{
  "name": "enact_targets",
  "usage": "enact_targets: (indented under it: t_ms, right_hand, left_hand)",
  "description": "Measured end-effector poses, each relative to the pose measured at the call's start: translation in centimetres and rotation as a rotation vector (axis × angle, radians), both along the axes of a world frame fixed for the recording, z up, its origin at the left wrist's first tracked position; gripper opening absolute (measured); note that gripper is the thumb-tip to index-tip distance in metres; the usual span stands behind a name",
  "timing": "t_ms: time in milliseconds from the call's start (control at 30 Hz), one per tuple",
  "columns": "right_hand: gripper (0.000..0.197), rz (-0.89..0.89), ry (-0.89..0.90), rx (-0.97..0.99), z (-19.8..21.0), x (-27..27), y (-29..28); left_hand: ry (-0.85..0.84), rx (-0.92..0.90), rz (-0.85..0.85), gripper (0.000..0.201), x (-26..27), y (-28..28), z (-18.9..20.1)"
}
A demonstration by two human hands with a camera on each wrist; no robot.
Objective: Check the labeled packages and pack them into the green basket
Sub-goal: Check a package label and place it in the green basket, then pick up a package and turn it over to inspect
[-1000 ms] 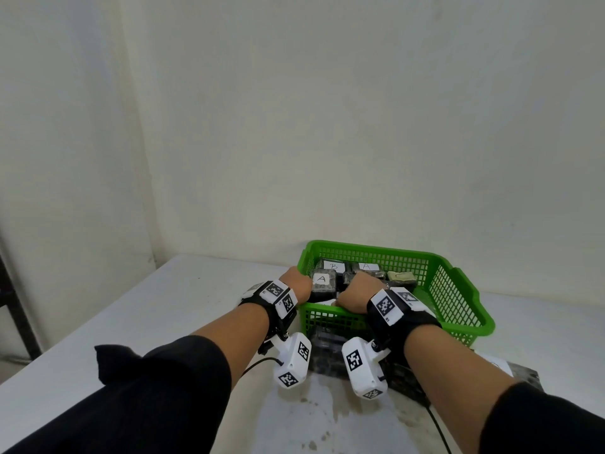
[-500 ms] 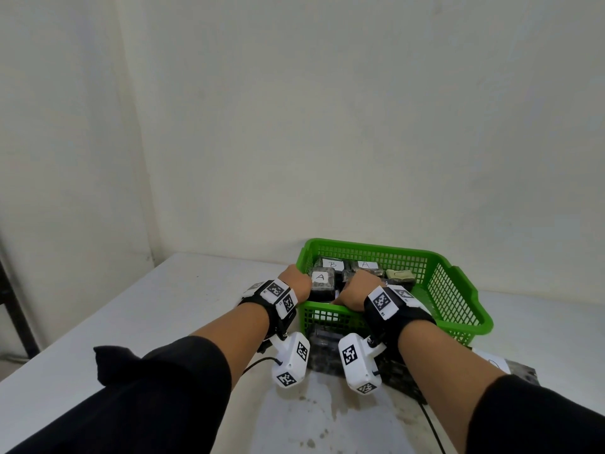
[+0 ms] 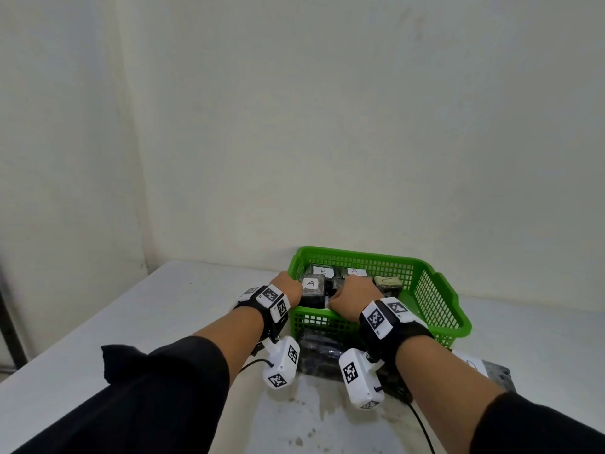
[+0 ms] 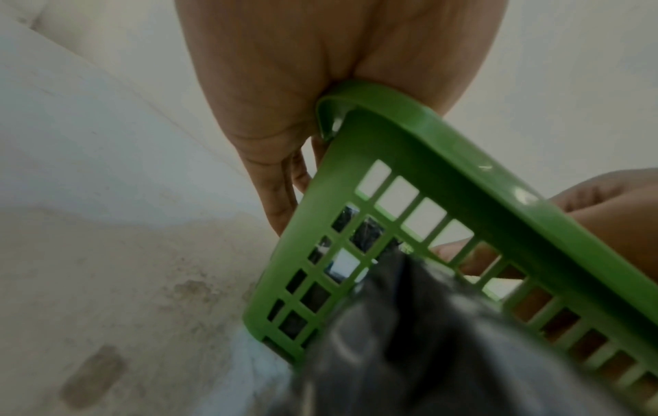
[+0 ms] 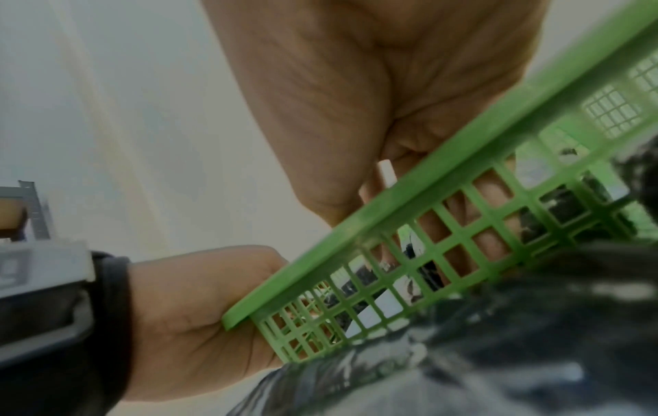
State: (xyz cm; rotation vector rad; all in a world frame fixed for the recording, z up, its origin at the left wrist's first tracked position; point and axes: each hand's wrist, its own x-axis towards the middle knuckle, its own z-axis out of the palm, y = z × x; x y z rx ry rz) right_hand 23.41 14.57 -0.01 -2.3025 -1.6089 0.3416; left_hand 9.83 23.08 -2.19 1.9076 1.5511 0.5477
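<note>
- While both forearms reach forward over the stained white surface (image 3: 98,322), dark wrapped packages (image 3: 322,353) lie nearest, in front of the basket, not yet packed; another package with a white label (image 3: 491,371) lies to the right.
- Next comes the green basket (image 3: 438,309), resting on the surface, its near wall crossed by both wrists.
- At the basket's near left corner, the left hand (image 3: 289,286) wraps over the rim, thumb inside and fingers (image 4: 281,202) down the outer wall; its grip is on the basket.
- Just beside it, the right hand (image 3: 355,298) reaches inside, fingers curled downward among the parcels; what its grip holds, if anything, I cannot tell.
- Between the hands stands the package marked A (image 3: 311,286), inside the basket, near left.
- Farther back sit packages labelled B (image 3: 322,271) and A (image 3: 354,271), and a paler one (image 3: 388,280) at the right.
- Judged from this, the step is seating a checked package in the front row.
- Next calls for freeing both hands, then fetching an unpacked parcel, reading its label and finding a gap.
</note>
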Motion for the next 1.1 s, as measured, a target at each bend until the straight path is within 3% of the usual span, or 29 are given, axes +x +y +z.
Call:
enact_targets:
  t_ms: [133,233,333,433,567,833,1100]
  right_hand:
    - [0.021,0.061,0.046,0.093,1.7,0.9,-2.9]
    - [0.018,0.092,0.103,0.18,3.5,2.5,-5.7]
    - [0.017,0.075,0.047,0.262,5.2,4.3,-8.5]
    - [0.028,0.064,0.011,0.287,6.1,5.8,-11.2]
    - [0.053,0.105,-0.044,0.256,6.7,6.1,-15.0]
    - [0.084,0.167,-0.137,0.142,6.5,5.3,-21.6]
    - [0.095,0.175,-0.101,0.08,4.2,5.4,-27.3]
  left_hand:
    - [0.013,0.004,0.032,0.036,-0.1,0.1,0.2]
    - [0.011,0.036,0.051,0.02,-0.3,-0.4,1.5]
    - [0.021,0.209,0.069,0.048,-1.2,-1.4,3.5]
    - [0.089,0.407,-0.075,0.048,-1.9,-3.6,5.9]
    - [0.178,0.508,-0.291,0.053,-1.9,-8.4,7.8]
    - [0.254,0.541,-0.561,0.064,-0.9,-18.3,7.4]
    - [0.261,0.48,-0.739,0.073,-1.0,-24.6,5.0]
